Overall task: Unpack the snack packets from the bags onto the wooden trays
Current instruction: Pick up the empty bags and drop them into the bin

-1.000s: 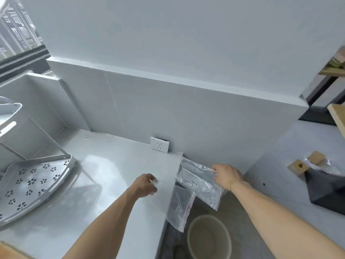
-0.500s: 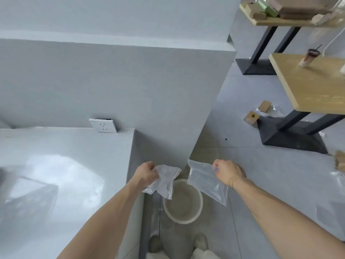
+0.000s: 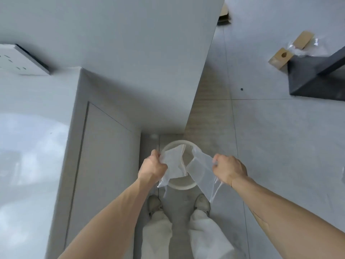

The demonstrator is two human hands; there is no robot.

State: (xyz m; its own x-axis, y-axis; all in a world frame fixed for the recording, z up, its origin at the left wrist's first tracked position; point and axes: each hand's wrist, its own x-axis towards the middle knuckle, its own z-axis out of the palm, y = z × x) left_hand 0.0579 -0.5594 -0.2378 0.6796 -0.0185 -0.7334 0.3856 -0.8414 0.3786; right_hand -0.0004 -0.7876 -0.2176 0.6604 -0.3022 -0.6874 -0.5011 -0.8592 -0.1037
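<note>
Two empty clear bags at lower centre: left bag (image 3: 172, 164) pinched in left hand (image 3: 152, 168), right bag (image 3: 202, 172) pinched in right hand (image 3: 228, 170), both over white bin (image 3: 179, 185). Best released centred over rim. No trays or packets visible.

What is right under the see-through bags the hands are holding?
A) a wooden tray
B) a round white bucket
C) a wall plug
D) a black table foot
B: the left hand and right hand each hold a clear plastic bag over the round white bucket on the floor, just ahead of the person's shoes.
</note>
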